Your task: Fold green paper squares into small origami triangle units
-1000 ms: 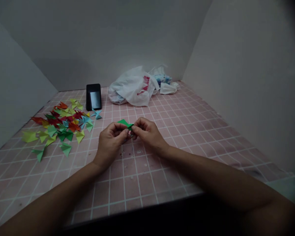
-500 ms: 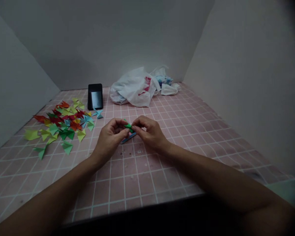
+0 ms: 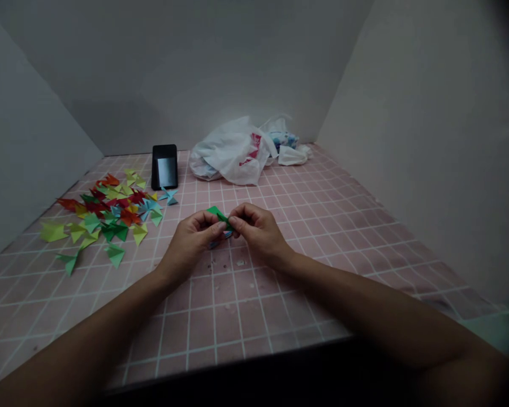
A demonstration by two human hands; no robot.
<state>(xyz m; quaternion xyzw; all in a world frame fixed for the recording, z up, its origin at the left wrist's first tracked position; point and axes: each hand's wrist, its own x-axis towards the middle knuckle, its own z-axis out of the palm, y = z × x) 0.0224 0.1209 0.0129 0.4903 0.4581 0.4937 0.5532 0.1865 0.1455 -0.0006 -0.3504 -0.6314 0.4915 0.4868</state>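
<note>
A small folded piece of green paper [image 3: 223, 218] is pinched between both hands over the middle of the table. My left hand [image 3: 189, 240] grips its left side between thumb and fingers. On the other side, the fingertips of my right hand [image 3: 258, 229] are closed on its right end. The fingers hide much of the paper, so its full shape does not show. Under the hands a thin bluish item [image 3: 214, 244] peeks out; its kind cannot be made out. To the left lies a spread of folded paper cranes [image 3: 114, 230] in green, yellow, red, orange and blue.
A black phone [image 3: 164, 167] leans upright behind the paper pieces. Crumpled white plastic bags [image 3: 229, 150] lie against the back wall, with a blue-patterned packet [image 3: 283, 139] beside them. A pink checked cloth [image 3: 254, 316] covers the table, and pale walls enclose three sides.
The green paper has been turned between my fingertips, standing narrower half a second ago and showing a wider flap now. The bluish item under my hands was more exposed then. Both hands stay nearly in place.
</note>
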